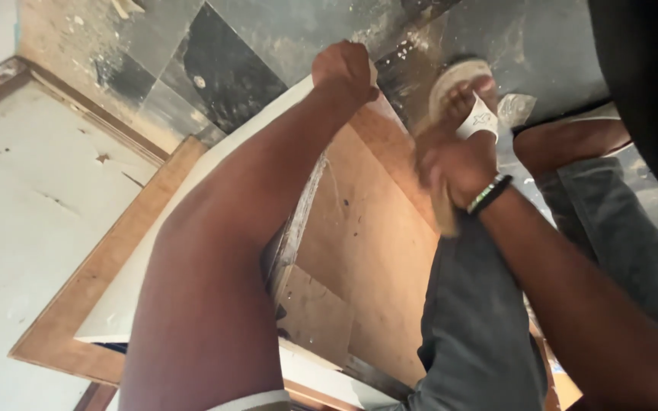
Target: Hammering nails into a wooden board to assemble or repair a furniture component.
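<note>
L hand (pixel 344 70) is closing into a fist, fingers curled tight over the top edge of a white board (pixel 192 198) that is leaning at a slant across the frame; knuckles are facing the camera, forearm is running down toward bottom centre. Can't tell if anything else is sitting inside that fist.

R hand (pixel 455 164) is blurring w/ motion, fingers bunched round a pale wood-coloured handle or block (pixel 445 217) that is sticking out below the palm; exact kind of tool not readable thru the blur. A green & black wristband (pixel 489 194) is sitting at the wrist. R hand is hovering just over the brown plywood panel (pixel 375 243), near its upper edge, well apart from L hand.

Plywood panel is lying behind the white board, w/ a smaller square patch (pixel 314 312) showing at its lower part. A rough, chipped strip (pixel 298 221) is running btwn white board & plywood, partly hidden by the L arm.

A foot in a sandal w/ a white strap (pixel 470 103) is resting just beside the R hand, close to the panel's top edge. Grey trouser legs (pixel 481 327) are filling the lower right; knee is bending next to the R forearm.

Floor (pixel 215 68) is showing dark worn tiles w/ white flecks & dust. At left, a pale painted surface w/ wooden framing (pixel 78 297) is running beside the white board.
</note>
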